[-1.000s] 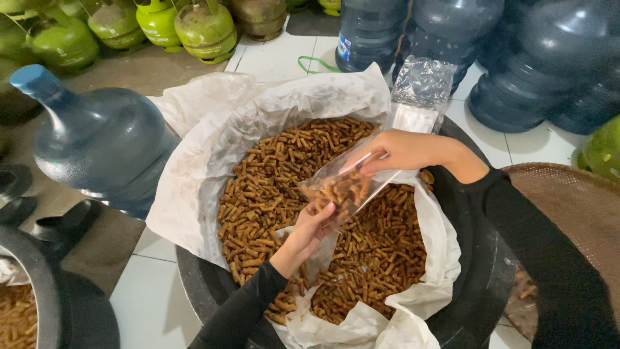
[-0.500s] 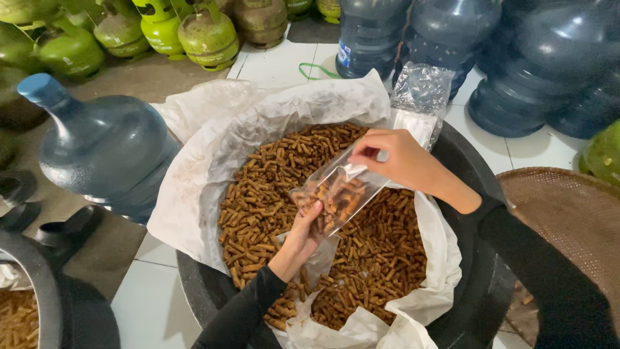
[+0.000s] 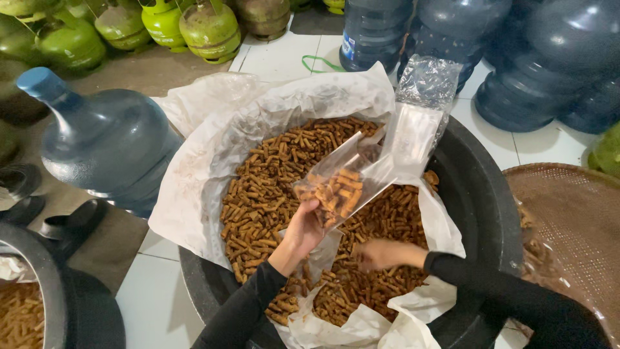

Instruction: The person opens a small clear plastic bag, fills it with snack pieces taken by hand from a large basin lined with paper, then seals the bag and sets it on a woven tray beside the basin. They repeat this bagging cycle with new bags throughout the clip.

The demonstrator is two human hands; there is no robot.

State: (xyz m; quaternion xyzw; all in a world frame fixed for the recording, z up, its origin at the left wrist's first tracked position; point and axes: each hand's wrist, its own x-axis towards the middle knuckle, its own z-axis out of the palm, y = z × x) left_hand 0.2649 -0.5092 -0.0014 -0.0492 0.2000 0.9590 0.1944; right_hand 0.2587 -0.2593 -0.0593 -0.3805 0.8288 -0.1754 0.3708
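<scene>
My left hand (image 3: 303,227) holds up a small clear plastic bag (image 3: 339,183) partly filled with brown stick snacks, gripping it from below. My right hand (image 3: 381,254) is blurred, low among the brown stick snacks (image 3: 268,187) that fill a large black tub (image 3: 481,213) lined with white plastic sheet (image 3: 213,168). Whether that hand has closed on snacks cannot be told. Both arms wear black sleeves.
A blue water jug (image 3: 106,145) lies to the left. More blue jugs (image 3: 536,58) stand at the back right, green gas cylinders (image 3: 210,29) at the back left. A stack of empty clear bags (image 3: 420,123) rests on the tub's far rim. A brown woven tray (image 3: 568,226) sits right; another tub (image 3: 39,304) lower left.
My right hand let go of the bag's mouth and dropped down into the snacks. My left hand stays under the bag, which now holds more sticks.
</scene>
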